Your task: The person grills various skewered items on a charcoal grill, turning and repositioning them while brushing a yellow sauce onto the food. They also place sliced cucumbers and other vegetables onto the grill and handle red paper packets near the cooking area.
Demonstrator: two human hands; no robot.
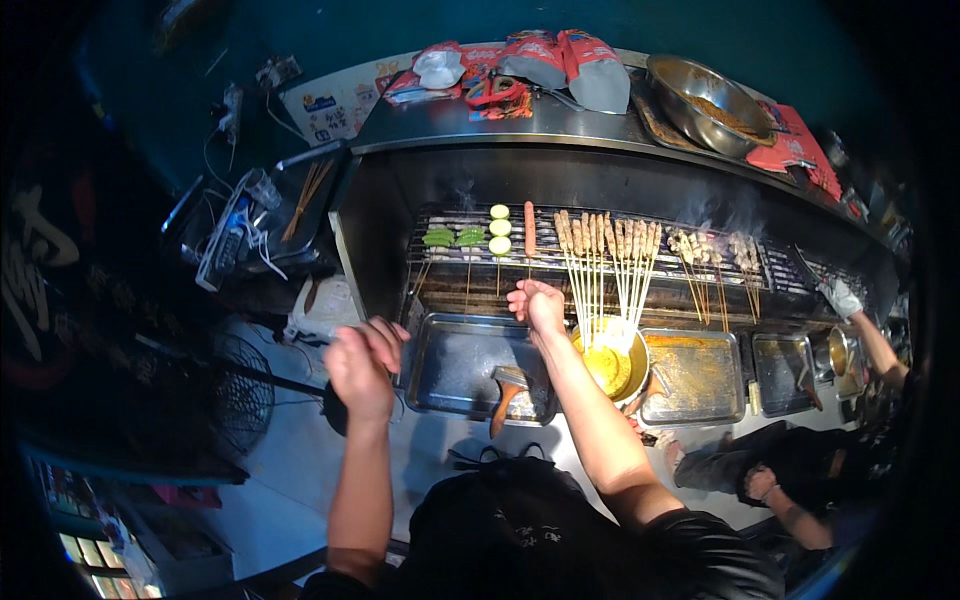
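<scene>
My right hand (pixel 538 306) is at the lower end of the stick of a sausage skewer (pixel 529 229), its fingers curled around the stick. The sausage lies on the charcoal grill's grate (pixel 442 262). To its left is a skewer of zucchini slices (pixel 499 227), then green pepper skewers (pixel 454 238). A row of minced-meat skewers (pixel 609 234) lies to the right, their sticks reaching over a pot of yellow sauce (pixel 606 369). My left hand (pixel 367 367) is raised left of a metal tray (pixel 450 367), blurred, fingers partly curled; nothing shows in it.
A basting brush (pixel 508 397) rests on the near tray. Smoke rises from meat skewers (pixel 697 247) farther right. Another person's gloved hand (pixel 840 298) holds a tool at the grill's right end. Seasoning bags (pixel 596 75) and a steel bowl (pixel 709 105) stand on the shelf behind.
</scene>
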